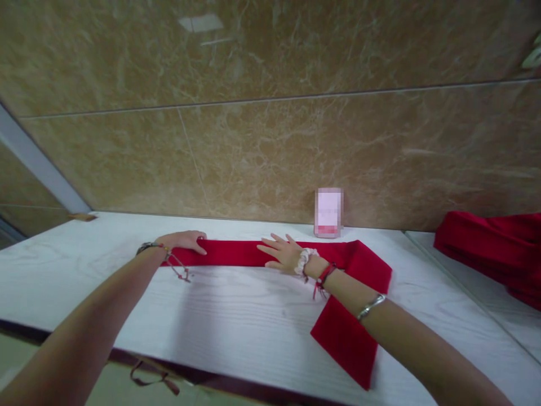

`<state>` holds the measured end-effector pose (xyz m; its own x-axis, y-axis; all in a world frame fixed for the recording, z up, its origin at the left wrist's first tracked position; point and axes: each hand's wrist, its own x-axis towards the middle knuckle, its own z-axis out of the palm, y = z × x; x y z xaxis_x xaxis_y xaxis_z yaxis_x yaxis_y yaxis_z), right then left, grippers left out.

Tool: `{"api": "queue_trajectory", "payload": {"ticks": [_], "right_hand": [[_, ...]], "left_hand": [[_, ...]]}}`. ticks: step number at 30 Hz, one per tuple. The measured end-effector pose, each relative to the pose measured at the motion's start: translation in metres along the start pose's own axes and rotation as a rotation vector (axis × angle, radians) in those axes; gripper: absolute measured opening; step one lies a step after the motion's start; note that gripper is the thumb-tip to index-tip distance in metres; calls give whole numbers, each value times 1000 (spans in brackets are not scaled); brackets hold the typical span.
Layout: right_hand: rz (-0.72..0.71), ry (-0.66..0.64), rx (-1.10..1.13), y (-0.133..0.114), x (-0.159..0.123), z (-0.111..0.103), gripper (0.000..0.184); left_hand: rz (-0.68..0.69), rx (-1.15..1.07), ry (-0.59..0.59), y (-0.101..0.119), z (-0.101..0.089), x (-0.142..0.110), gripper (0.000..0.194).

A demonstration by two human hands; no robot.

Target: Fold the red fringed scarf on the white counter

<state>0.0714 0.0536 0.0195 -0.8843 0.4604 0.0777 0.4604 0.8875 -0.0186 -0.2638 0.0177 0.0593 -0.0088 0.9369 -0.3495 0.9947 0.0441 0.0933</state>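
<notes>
A long red cloth band (236, 253) lies along the back of the white table (236, 316), bent at the right so one end (346, 344) runs toward the front edge. My left hand (183, 241) lies flat on the band's left end, fingers stretched out. My right hand (281, 252) rests flat on the band's middle with fingers spread, a white scrunchie and red string on the wrist. Neither hand holds anything.
A small pink blurred card or phone (328, 213) leans against the brown marble wall (270, 113) behind the band. More red fabric (494, 248) is heaped at the right on an adjoining surface. A dark strap (154, 379) hangs below the table's front edge.
</notes>
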Motion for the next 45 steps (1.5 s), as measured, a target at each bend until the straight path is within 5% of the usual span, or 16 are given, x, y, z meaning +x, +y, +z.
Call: {"api": "queue_trajectory", "payload": {"ticks": [7,11,14,17,21,25,30,33,36,40,45], "right_hand": [[-61,-78,36,-15,29,30,51],[-47,-126,80,-13,27,24,49],[29,-42,139,-10,19,12,48],[144,58,226,0,-6,-7,40],[179,34,274,20,-68,-32,30],[208,-2,227,35,-139,-35,29],[140,-27,226,35,-186,-13,32],[94,-35,214,32,-183,-7,38],[145,-97,139,31,-169,-10,48],[151,-133,66,35,-158,-18,27],[117,49,121,39,-175,-14,11]], "left_hand": [[-117,40,-38,-39,-15,-23,47],[-52,-16,1,-24,-51,-40,45],[60,-10,102,34,-82,-55,48],[245,44,145,119,-88,-65,38],[558,-1,129,228,-46,-62,35],[685,54,27,286,12,-45,34],[761,-46,-63,290,37,-26,25],[815,-139,-7,274,32,-22,32],[845,1,-9,264,31,-19,41],[824,146,-36,266,36,-13,35],[787,-46,-86,267,25,-5,19]]}}
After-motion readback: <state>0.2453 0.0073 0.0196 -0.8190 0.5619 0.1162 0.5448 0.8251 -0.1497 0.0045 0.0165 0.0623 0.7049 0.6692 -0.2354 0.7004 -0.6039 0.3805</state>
